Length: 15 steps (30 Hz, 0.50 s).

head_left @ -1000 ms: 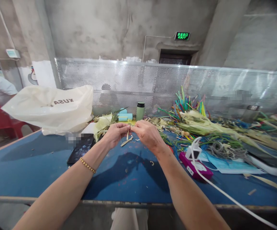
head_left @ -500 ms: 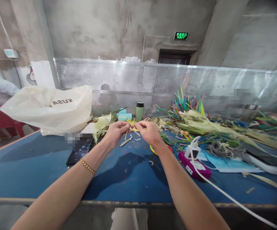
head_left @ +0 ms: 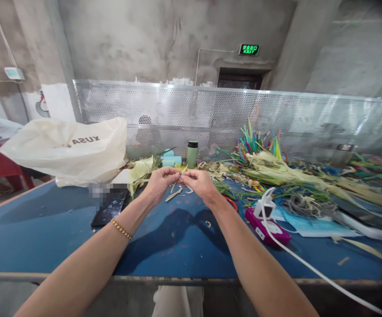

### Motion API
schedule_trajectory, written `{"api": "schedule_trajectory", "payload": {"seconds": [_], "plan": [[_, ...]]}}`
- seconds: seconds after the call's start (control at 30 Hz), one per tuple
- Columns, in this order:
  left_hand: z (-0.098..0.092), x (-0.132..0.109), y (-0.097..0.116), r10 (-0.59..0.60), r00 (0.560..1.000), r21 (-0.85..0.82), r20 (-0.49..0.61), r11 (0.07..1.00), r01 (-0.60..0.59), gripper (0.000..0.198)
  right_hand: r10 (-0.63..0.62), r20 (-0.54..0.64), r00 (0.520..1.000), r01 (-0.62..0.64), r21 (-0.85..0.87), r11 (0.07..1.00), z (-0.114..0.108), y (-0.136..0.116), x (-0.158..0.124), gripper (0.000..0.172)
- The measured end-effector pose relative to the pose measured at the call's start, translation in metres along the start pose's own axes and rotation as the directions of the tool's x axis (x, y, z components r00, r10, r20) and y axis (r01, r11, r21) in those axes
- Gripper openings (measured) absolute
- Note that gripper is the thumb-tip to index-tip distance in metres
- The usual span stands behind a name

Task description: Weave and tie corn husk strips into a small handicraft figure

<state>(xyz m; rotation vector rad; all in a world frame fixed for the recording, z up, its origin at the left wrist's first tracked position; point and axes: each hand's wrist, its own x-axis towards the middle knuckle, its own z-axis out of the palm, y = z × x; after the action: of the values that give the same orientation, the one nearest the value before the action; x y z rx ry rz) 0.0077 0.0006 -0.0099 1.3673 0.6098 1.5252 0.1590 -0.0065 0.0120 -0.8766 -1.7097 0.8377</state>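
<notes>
Above the blue table, my left hand and my right hand meet fingertip to fingertip. Both are closed in a pinch on a thin pale straw-like strip, whose end pokes up between them. The fingers hide most of it. Just below them a loose pale strip and small scraps lie on the table. To the left of my left hand are pale green corn husks. A gold bead bracelet circles my left wrist.
A green bottle and light-blue rolls stand behind my hands. At left lie a phone-like dark device and a white bag. At right are a husk bundle, a purple power socket with a white cable, and a blue mask.
My right hand has shifted slightly left and down, bringing its fingertips against those of my left hand. My left hand is nearly still.
</notes>
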Motion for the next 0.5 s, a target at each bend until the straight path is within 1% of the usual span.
{"api": "schedule_trajectory", "payload": {"seconds": [0.07,0.17,0.23,0.33,0.5], "plan": [[0.000,0.000,0.000,0.029,1.000,0.030,0.006,0.999,-0.029,0.021,0.007,0.004,1.000,-0.007,0.038,0.999,0.000,-0.001,0.000,0.021],[0.000,0.000,0.000,0.034,0.999,0.066,-0.001,0.997,-0.034,0.021,0.038,0.015,0.999,-0.039,0.053,0.998,0.000,-0.002,0.000,0.020],[0.001,0.000,0.001,0.012,1.000,0.076,0.002,0.997,-0.012,0.023,0.065,0.026,0.998,-0.066,0.042,0.997,-0.002,-0.002,0.000,0.021],[0.001,-0.001,0.004,-0.046,0.998,0.088,0.033,0.995,0.043,0.025,0.085,0.022,0.996,-0.085,0.016,0.996,-0.005,-0.002,0.000,0.023],[-0.001,-0.003,0.010,-0.102,0.990,0.208,0.094,0.975,0.081,0.027,0.040,0.021,0.999,-0.038,-0.108,0.993,-0.008,0.003,0.001,0.024]]}}
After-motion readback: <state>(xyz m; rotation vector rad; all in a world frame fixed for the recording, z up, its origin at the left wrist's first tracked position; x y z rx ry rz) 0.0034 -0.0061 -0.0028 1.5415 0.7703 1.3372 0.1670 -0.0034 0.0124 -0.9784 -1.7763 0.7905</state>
